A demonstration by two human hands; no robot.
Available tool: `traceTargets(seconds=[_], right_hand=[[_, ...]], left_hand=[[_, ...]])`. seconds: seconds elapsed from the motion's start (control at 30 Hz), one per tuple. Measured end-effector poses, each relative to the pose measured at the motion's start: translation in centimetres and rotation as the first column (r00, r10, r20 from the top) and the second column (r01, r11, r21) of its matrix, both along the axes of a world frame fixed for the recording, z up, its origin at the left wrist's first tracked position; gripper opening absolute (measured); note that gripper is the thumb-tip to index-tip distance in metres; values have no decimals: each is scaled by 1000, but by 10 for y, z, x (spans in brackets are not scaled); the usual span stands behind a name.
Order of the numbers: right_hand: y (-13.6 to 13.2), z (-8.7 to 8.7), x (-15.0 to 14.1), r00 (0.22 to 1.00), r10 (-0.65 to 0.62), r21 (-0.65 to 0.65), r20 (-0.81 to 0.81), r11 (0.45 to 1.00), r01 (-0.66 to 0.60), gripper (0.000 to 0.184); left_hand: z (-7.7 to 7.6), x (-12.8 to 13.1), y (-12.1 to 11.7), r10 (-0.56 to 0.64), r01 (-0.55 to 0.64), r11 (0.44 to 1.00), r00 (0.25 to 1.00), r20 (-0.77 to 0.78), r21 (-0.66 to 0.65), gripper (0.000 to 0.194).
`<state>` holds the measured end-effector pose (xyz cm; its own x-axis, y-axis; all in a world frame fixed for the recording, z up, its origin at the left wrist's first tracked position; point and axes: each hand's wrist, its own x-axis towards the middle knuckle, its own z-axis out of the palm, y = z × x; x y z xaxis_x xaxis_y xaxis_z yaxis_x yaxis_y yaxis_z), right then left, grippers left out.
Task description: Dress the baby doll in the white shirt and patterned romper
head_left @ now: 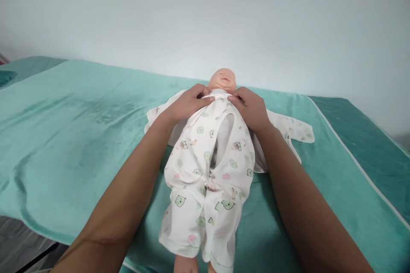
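A baby doll (222,78) lies on its back on a teal blanket (80,136), dressed in a white onesie (208,166) printed with small green animals. The onesie's front gapes open over the belly. My left hand (188,103) rests on the doll's chest at the collar, fingers pinched on the fabric. My right hand (250,108) mirrors it on the other side of the collar, fingers curled onto the cloth. The onesie's sleeves (294,130) lie spread flat and empty to both sides. The doll's bare feet (185,264) show at the bottom edge.
The teal blanket covers a bed or table against a plain white wall (205,17). A darker green cloth (368,145) lies at the right, and a strip of grey floor (19,243) shows at the lower left.
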<state>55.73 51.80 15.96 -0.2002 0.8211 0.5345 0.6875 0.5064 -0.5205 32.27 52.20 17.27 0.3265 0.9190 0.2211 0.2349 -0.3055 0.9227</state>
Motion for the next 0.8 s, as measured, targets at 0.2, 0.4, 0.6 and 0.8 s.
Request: traceTargets(seconds=[0.2,0.4,0.6,0.8], right_hand=[[20,3,-5,994,-89,-2,61,996,90,20],[34,1,-4,997,-73,-95,-22,993,71,23],[30,-6,-6,972,-35,-115,-233,993,9,18],[8,-10,-1,965,109,-22,-239,993,-117,24]], left_hand=[[-9,4,28,212,-215,975,976,53,57,24],[-18,13,46,432,-422,897,900,-59,134,27],[-22,14,44,256,-257,960,966,26,107,8],[-20,12,24,101,-100,995,992,79,-9,25]])
